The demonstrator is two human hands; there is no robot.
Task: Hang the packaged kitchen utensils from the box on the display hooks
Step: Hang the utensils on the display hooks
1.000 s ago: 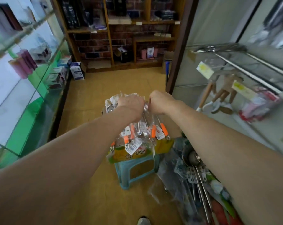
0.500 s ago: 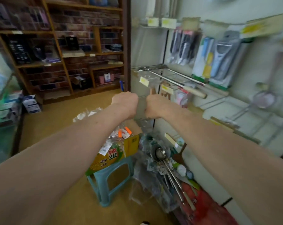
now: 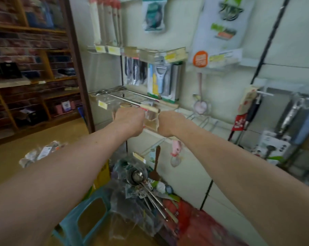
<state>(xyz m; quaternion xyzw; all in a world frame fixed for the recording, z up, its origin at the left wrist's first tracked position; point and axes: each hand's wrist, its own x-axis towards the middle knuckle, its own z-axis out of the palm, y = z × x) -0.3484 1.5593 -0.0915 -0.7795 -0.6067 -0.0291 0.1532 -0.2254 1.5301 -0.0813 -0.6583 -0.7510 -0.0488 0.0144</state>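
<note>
My left hand (image 3: 129, 119) and my right hand (image 3: 170, 123) are raised side by side, fingers curled, gripping a clear packaged utensil (image 3: 151, 119) stretched between them. What is inside the packet is blurred. The hands are just in front of and slightly below the long metal display hooks (image 3: 132, 98), which carry yellow price tags (image 3: 102, 104). Below my left forearm, the yellow box (image 3: 104, 174) stands on a teal stool (image 3: 89, 210). More packaged utensils with orange handles (image 3: 42, 153) stick out of it. Most of the box is hidden by my arm.
Packaged peelers (image 3: 160, 80) and knives (image 3: 136, 71) hang above the hooks. A pile of bagged ladles and spatulas (image 3: 143, 181) and a red bag (image 3: 194, 226) lie on the floor by the wall. Wooden shelves (image 3: 34, 82) stand at the left.
My view has swung up and right from the box to the display wall. Both hands have risen with the packet from above the box to the height of the hooks.
</note>
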